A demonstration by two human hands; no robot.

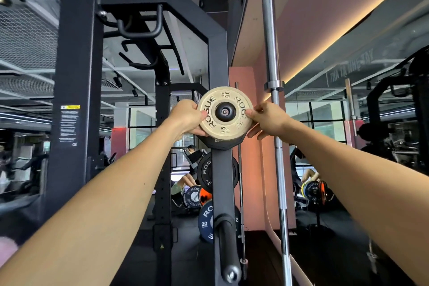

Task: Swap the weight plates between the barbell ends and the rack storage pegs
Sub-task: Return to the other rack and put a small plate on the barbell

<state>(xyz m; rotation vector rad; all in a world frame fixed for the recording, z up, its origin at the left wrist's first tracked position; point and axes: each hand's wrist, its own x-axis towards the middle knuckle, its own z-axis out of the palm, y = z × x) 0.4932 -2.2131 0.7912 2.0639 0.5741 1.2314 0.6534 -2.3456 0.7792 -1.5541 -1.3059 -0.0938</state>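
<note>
Both arms outstretched, left hand (pixel 186 115) and right hand (pixel 267 118) each with grip clamped on small tan plate (pixel 224 112) edges, on rack peg (pixel 225 112)

Cream plate (pixel 224 114) with black lettering; black rack upright (pixel 220 58); pink wall (pixel 246 90).

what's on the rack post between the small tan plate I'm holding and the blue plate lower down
In the head view, a black plate sits on the post between the tan plate held by both hands and the blue plate.
</note>
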